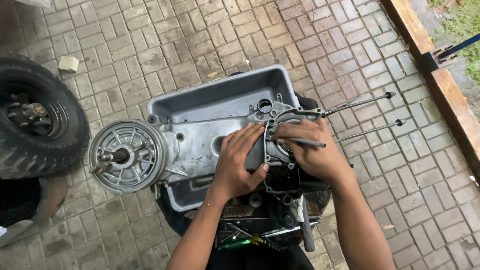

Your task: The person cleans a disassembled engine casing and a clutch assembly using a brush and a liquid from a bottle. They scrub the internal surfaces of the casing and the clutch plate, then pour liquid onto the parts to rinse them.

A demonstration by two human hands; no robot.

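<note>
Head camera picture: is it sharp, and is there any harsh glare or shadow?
Head view: soft, even daylight, no hard shadows; the grey cast-metal engine casing shows only a dull sheen; both hands, left and right, look sharp; the paving lines bend slightly near the edges, a wide-lens effect.

— Where does the engine casing (200, 145) sit?
— In the metal tray (220, 97), its round hub (125, 156) to the left, two long studs (362, 117) sticking out right.
— And around it?
— A tyre (37, 117) far left; tools (250, 239) near, below the casing.
</note>
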